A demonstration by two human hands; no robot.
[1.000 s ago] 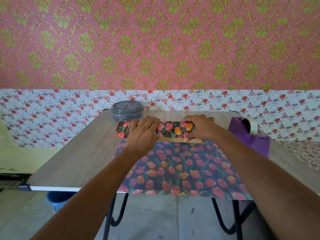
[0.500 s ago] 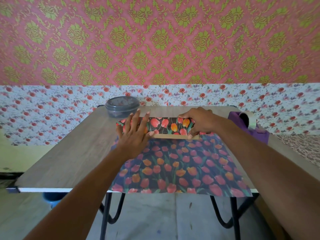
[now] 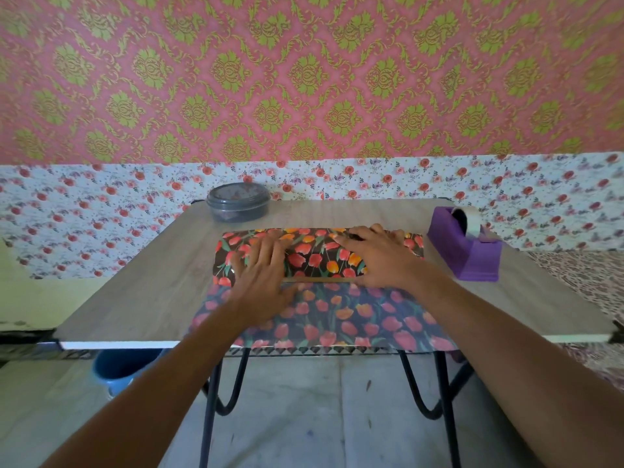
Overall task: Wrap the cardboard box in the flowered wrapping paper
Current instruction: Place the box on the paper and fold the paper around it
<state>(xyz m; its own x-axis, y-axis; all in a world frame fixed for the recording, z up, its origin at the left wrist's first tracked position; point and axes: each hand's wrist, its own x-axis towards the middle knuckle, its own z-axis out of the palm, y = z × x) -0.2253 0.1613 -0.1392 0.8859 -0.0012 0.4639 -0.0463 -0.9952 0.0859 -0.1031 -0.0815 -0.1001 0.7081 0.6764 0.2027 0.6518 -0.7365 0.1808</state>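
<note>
Head view: the box lies flat mid-counter, long side across the frame. It's almost fully covered by the paper, and only a thin cardboard strip shows along its near edge, btw the two hands. The paper is dark w/ red and orange tulips. One part is folded over the box top. The rest lies flat on the counter toward the person, w/ its near edge hanging just past the counter's front edge.

The left hand lies flat, fingers straight and spread, palm down on the folded paper over the box's left half, heel over the near edge. It grips nothing. The right hand is also flat, palm down on the paper over the right half, fingers reaching to the far edge and only lightly bent, no pinch visible.

Behind the box at far left stands a grey round tub w/ lid on, near but apart from the paper. A purple tape dispenser sits just right of the box. A blue bucket stands on the floor under the counter's left side.
</note>
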